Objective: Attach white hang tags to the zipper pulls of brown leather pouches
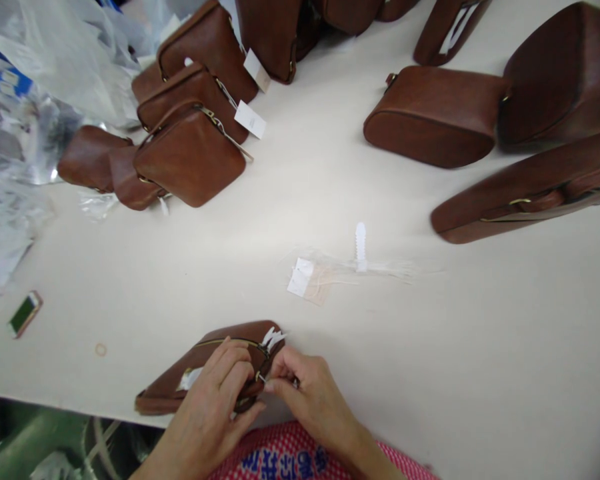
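A brown leather zip bag (173, 380) lies on its side at the table's front edge, with white tissue showing by its zip. My left hand (213, 397) lies over the bag and holds it, fingers bent across the zip side and thumb near its right end. At that end my right hand (310, 390) is closed in a pinch beside a small gold metal fitting (260, 378). What sits between those fingertips is too small to make out. A white tuft of tissue or tag (271, 339) sticks out at the bag's upper right corner.
Ahead lie a white card (301, 277) and a bundle of clear tag loops (390, 268). Several brown pouches (190, 160) with tags stand back left, beside plastic bags (65, 67). Larger brown cases (430, 117) stand at right. A phone (25, 313) lies far left.
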Available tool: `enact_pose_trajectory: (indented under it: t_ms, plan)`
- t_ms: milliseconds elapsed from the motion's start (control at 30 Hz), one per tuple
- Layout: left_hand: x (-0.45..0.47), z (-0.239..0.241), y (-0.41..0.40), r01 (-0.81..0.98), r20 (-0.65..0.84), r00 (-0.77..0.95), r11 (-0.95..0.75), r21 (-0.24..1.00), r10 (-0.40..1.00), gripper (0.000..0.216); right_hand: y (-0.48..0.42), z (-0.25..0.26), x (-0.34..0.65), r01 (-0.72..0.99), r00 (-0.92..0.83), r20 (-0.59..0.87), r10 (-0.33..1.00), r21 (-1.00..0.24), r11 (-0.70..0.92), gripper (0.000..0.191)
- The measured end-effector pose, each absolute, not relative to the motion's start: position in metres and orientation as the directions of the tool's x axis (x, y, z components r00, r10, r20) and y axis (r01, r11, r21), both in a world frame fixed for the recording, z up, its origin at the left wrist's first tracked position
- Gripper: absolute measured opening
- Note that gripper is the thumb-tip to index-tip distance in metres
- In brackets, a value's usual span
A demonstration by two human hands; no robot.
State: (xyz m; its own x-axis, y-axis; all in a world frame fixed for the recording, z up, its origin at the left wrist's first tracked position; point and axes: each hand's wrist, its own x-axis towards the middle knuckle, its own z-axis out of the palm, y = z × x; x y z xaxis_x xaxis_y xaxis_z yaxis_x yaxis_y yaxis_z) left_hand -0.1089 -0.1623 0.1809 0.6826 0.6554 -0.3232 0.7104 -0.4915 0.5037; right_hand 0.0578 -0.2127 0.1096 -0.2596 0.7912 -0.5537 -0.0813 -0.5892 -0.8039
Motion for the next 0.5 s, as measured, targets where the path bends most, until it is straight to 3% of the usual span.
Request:
enact_pose_trajectory:
  t_ms: [333, 500]
  plan:
    - [-0.105, 0.183, -0.155, 0.703, -0.383, 0.703, -0.506, 0.499, 0.599, 0.020, -0.201, 0.111, 0.067, -0.144, -0.342, -0.553, 0.760, -0.768, -0.624, 0.013]
    - [-0.107, 0.180, -0.153, 0.691, -0.348, 0.711, -0.517, 0.505, 0.611, 0.019, -0.200, 0.101, 0.060, -0.317, -0.386, -0.608, 0.694, -0.618, -0.719, 0.013]
